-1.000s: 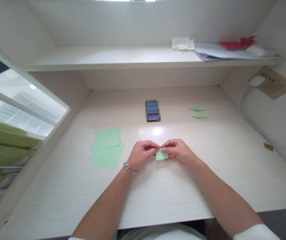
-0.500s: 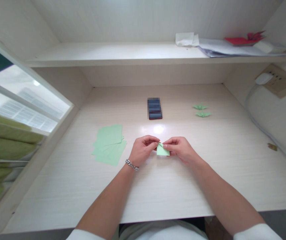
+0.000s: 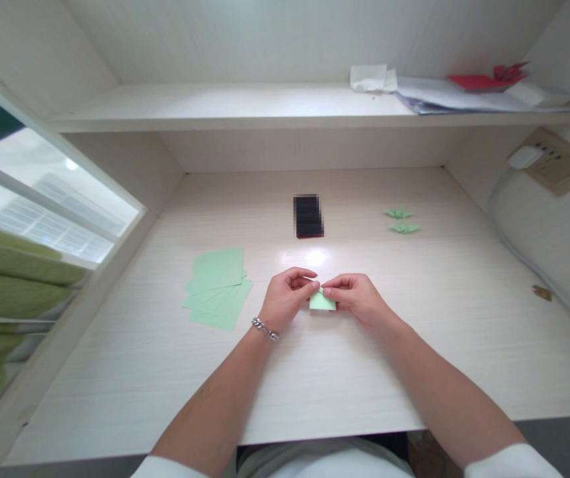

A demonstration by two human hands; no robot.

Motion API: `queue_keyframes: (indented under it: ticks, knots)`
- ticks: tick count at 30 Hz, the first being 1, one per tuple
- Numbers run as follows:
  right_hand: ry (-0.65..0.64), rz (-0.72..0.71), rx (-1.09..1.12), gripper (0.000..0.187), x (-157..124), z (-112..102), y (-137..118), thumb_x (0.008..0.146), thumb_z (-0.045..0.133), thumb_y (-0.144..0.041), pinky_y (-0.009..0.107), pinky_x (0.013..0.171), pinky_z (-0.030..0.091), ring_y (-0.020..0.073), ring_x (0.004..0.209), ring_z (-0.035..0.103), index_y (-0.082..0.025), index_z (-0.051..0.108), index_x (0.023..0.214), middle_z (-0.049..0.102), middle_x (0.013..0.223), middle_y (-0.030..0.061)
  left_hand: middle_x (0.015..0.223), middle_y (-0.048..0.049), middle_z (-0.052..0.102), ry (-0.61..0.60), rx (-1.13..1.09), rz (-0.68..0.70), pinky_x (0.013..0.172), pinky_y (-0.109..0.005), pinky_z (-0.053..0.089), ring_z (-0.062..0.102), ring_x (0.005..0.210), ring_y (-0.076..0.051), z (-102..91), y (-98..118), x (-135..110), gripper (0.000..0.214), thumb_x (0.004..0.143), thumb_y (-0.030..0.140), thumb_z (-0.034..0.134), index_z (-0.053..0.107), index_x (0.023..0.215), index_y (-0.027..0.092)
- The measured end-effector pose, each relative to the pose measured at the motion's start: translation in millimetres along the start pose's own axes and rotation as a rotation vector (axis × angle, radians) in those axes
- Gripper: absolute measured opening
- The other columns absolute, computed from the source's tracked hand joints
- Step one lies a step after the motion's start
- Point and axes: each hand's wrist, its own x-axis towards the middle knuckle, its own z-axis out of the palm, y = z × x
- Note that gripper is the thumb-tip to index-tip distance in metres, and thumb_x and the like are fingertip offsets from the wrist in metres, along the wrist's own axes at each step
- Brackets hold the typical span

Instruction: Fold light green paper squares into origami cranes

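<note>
Between my hands is a small folded piece of light green paper, its lower part showing below my fingers. My left hand, with a chain bracelet at the wrist, pinches its upper left edge between thumb and fingers. From the other side my right hand grips the upper right edge, thumb on top. The fingers cover the upper part of the fold. Left of my hands lies a loose spread of green paper sheets. Two folded green paper cranes, a rear one and a front one, rest at the back right.
A dark, blurred phone-like object lies beyond my hands. Overhead runs a shelf bearing papers and a red folded paper piece. On the right, a cable hangs from a wall socket. A window and green curtain border the left.
My left thumb has moved slightly right along the top of the folded paper, nearer the right thumb. The paper has shifted a little left. Both hands keep their hold.
</note>
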Motion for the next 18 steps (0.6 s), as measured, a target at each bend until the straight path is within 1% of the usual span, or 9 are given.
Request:
queue_keyframes:
  ticks: [6, 18]
  knots:
    - [-0.044, 0.042, 0.031, 0.024, -0.7, -0.5, -3.5, 0.060, 0.077, -0.030, 0.026, 0.054, 0.043, 0.0132, 0.059, 0.056, -0.014, 0.073, 0.077, 0.066, 0.068, 0.0041, 0.074, -0.0076, 0.070, 0.021, -0.010, -0.019, 0.059, -0.026, 0.052, 0.063, 0.063, -0.015, -1.4, -1.4, 1.2, 0.035, 0.066, 0.034, 0.076, 0.067, 0.092, 0.012]
    - [-0.069, 0.080, 0.117, 0.026, -1.9, -2.3, -5.3, 0.056, 0.081, -0.030, 0.027, 0.056, 0.046, 0.0142, 0.064, 0.059, -0.014, 0.071, 0.075, 0.066, 0.070, 0.0039, 0.070, -0.0044, 0.067, 0.054, -0.003, -0.019, 0.057, -0.025, 0.051, 0.061, 0.061, -0.014, 2.5, 4.6, -0.9, 0.032, 0.068, 0.036, 0.074, 0.067, 0.090, 0.014]
